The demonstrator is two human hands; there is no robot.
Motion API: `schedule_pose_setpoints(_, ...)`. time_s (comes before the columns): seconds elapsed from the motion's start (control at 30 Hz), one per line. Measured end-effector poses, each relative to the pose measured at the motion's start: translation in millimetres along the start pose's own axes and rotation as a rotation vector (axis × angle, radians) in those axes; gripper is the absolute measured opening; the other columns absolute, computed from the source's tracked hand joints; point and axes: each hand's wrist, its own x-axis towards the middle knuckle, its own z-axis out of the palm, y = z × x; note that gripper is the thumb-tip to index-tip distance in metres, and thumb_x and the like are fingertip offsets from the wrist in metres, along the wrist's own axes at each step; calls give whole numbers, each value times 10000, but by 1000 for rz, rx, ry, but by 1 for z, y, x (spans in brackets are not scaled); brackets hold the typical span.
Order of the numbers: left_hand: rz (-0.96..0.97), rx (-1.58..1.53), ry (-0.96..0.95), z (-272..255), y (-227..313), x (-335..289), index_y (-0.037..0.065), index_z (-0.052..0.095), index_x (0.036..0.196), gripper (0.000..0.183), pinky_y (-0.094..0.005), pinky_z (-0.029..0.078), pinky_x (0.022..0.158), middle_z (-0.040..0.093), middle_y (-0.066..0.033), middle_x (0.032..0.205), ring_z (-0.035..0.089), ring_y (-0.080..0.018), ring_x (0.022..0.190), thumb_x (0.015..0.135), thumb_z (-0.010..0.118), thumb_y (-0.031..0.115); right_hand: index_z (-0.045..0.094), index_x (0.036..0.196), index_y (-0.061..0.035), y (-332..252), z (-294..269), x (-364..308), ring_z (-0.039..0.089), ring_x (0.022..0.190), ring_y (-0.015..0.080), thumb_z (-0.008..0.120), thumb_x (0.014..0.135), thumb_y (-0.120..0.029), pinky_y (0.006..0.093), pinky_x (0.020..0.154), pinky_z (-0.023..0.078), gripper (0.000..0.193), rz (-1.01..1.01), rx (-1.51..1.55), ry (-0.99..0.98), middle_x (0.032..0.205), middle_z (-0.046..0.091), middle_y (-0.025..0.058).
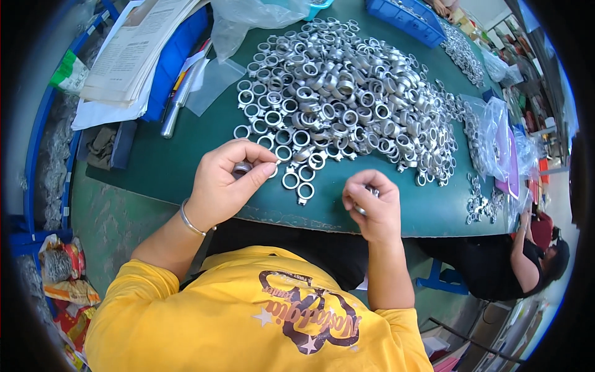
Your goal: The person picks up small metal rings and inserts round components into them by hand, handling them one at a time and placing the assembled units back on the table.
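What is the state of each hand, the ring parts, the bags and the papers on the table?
left hand: closed on a metal ring part
right hand: closed on a small metal part
ring pile: loose heap on green table
plastic bag: crumpled
papers: stacked

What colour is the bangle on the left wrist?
Silver; the bangle shows best in the head view.
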Motion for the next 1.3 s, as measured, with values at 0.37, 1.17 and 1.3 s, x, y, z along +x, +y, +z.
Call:
schedule_pose_setpoints(0.37,269,435,-28,38,-23,18,22,607,891,165,-254,443,546,522,-60,756,545,-155,631,740,674,28,627,753,15,11,42,34,581,546,232,686,731,-121,310,538,474,150,-477,-990,313,648,600,129)
schedule_pose_setpoints(1.17,373,-66,-152,46,-17,9,32,624,769,189,-253,480,608,588,-57,820,585,-175,714,630,732,-38,389,1042,-56,39,31,18,592,679,220,719,649,94,284,599,475,535,-1144,-595,241,858,609,145)
schedule_pose_setpoints(1.3,450,-16,-137,46,-18,8,46,638,789,211,-266,478,597,592,-62,811,586,-185,708,622,732,-42,417,1020,-49,39,32,16,595,667,204,720,659,83,277,609,479,489,-1133,-502,241,845,618,136)
